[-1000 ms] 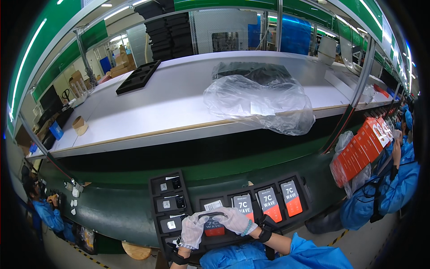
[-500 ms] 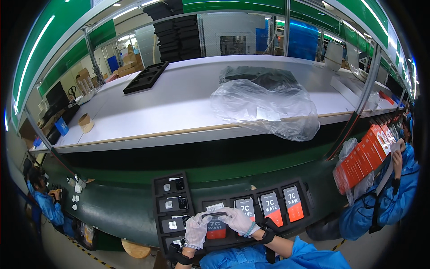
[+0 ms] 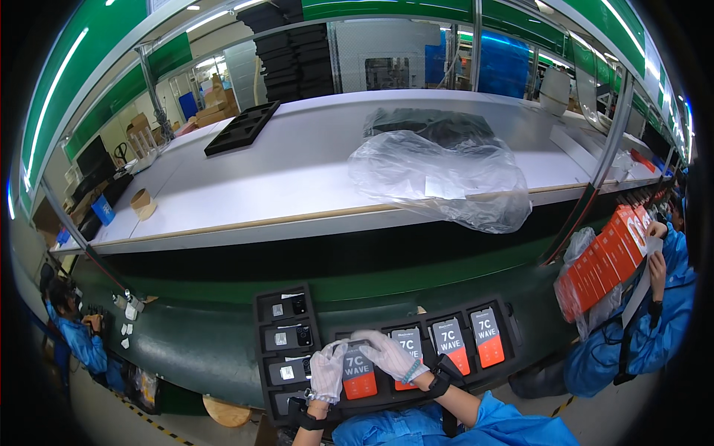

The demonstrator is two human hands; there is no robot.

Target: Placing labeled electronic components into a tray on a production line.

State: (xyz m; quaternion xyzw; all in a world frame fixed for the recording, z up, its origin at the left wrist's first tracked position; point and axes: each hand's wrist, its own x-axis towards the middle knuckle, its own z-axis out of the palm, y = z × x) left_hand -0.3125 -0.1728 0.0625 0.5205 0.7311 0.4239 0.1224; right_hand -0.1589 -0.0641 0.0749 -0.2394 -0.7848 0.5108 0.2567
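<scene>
My left hand (image 3: 327, 375), in a white glove, is closed at the upper left corner of a smartphone (image 3: 360, 384) with a grey-and-orange front. Gloved too, my right hand (image 3: 387, 355) grips its upper right side; the fingers hide the top edge. The phone is at a compartment of a black tray (image 3: 513, 327); whether it rests fully inside, I cannot tell. Farther right in that tray lie several like phones (image 3: 448, 348), one partly behind my right hand. Left of my hands, a second black tray (image 3: 259, 321) holds several dark phones (image 3: 282, 339) bearing white labels.
Both trays lie on a green work surface (image 3: 193, 342). Beyond it rises a white shelf (image 3: 282, 178) with a clear plastic bag (image 3: 446, 178) and a black tray (image 3: 242, 128). At right, a person in blue (image 3: 632, 334) works beside orange boxes (image 3: 599, 271); another person (image 3: 78, 331) sits far left.
The phone between my hands was tilted with its dark top edge raised; now it lies flatter, its front fully facing up. A white label behind it is now hidden.
</scene>
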